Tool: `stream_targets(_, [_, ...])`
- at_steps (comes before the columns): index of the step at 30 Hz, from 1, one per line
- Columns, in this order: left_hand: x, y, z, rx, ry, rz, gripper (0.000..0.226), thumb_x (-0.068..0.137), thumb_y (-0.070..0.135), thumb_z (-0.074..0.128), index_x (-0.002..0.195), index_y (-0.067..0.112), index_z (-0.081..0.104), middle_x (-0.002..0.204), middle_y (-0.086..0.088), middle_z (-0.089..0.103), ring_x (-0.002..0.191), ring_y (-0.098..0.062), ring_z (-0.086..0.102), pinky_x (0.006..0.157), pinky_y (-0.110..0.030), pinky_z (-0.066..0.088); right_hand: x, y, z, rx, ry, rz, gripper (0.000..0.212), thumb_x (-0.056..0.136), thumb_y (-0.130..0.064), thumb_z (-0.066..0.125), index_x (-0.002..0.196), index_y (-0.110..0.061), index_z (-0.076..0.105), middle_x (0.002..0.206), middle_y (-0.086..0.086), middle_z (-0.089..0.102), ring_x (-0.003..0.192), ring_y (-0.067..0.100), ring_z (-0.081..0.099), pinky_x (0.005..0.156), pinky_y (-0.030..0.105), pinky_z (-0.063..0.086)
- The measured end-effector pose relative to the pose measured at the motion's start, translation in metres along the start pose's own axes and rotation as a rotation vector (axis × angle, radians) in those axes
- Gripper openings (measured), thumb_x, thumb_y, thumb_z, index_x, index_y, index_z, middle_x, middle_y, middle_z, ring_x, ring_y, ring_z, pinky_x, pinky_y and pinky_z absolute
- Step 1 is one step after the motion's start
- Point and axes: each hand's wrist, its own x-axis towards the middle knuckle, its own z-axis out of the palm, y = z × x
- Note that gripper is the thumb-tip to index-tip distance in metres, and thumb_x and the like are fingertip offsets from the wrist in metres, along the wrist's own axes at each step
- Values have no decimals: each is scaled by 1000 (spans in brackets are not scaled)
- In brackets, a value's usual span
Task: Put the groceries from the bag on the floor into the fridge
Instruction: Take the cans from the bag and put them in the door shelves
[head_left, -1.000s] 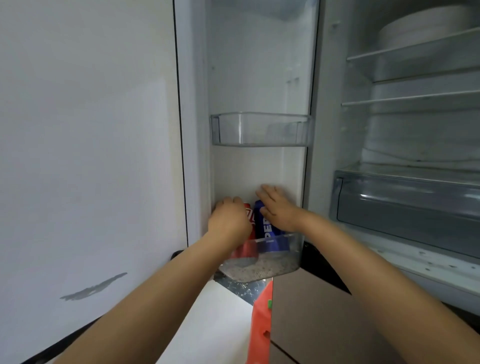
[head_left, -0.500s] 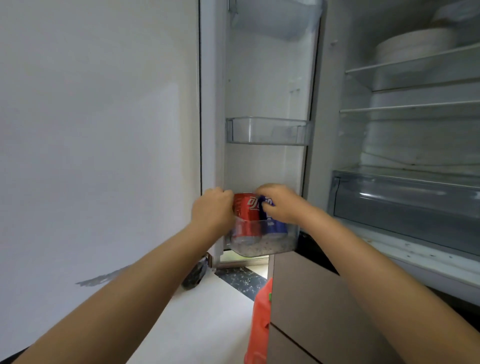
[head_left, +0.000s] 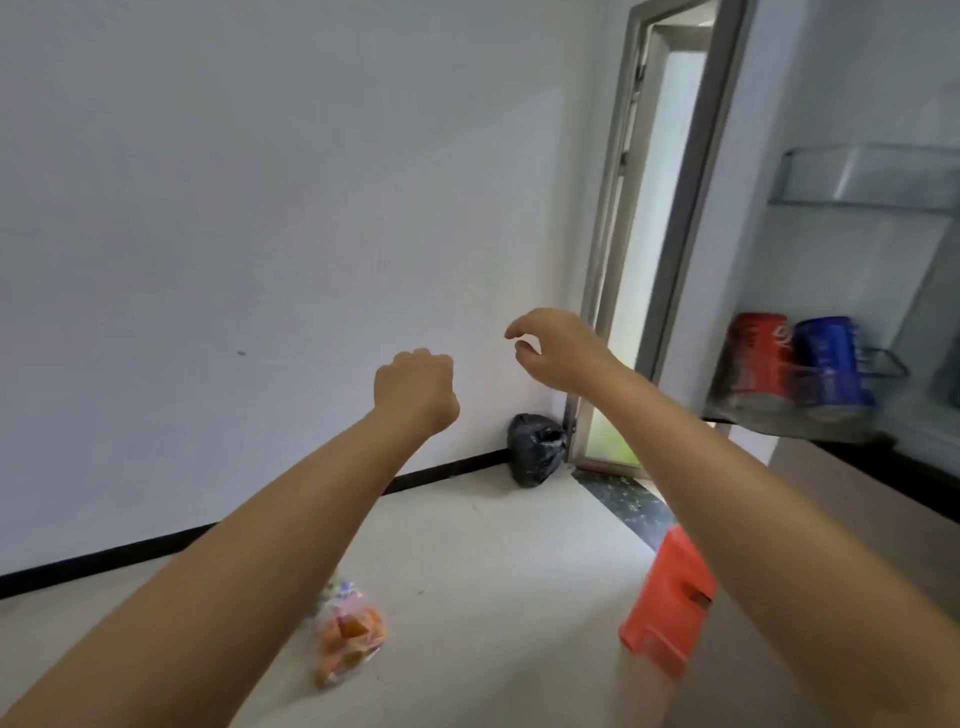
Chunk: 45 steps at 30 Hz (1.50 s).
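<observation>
Nearest you, on the pale floor tile (head_left: 467, 597), lies the clear, crumpled plastic grocery bag (head_left: 349, 636) with orange packets inside, partly behind your left forearm. It looks soft, light and slippery; gather it at the bunched top rather than pinching the side. A red plastic stool (head_left: 667, 605) stands by the fridge. Your left hand (head_left: 415, 392) is curled into an empty fist; your right hand (head_left: 558, 345) hangs loosely spread, grasping nothing. Farther right, a red drink can (head_left: 756, 358) and a blue drink can (head_left: 828, 361) stand touching in the clear door shelf (head_left: 789, 418). A black sack (head_left: 535, 449), contents unclear, sits in the far corner.
</observation>
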Motion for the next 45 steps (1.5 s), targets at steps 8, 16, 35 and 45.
stream_targets(8, [-4,-247,41,107,-135,-99,33,94,12,42,125,9,54,125,-10,55,113,-28,53,87,-33,45,106,-176,152,180,-64,-74,31,91,-9,44,116,-4,61,124,11,61,118,23,53,99,26,37])
stream_targets(16, [50,-411,111,129,-254,-121,34,95,13,41,127,9,52,125,-10,55,113,-27,53,89,-33,45,209,-248,290,173,-285,-35,33,94,-13,42,123,-7,56,132,9,55,124,23,48,105,31,35])
stream_targets(35, [423,-608,245,124,-288,30,33,96,13,38,127,8,50,127,-10,53,117,-27,50,92,-32,41,575,-214,498,159,-275,184,36,93,-11,41,127,-9,52,135,8,52,126,22,46,104,29,36])
stream_targets(45, [588,-691,392,74,-412,369,31,96,11,39,124,6,51,124,-12,54,113,-29,51,87,-33,42,676,-189,661,154,-278,553,36,93,-10,41,127,-8,52,133,10,54,124,24,48,104,30,36])
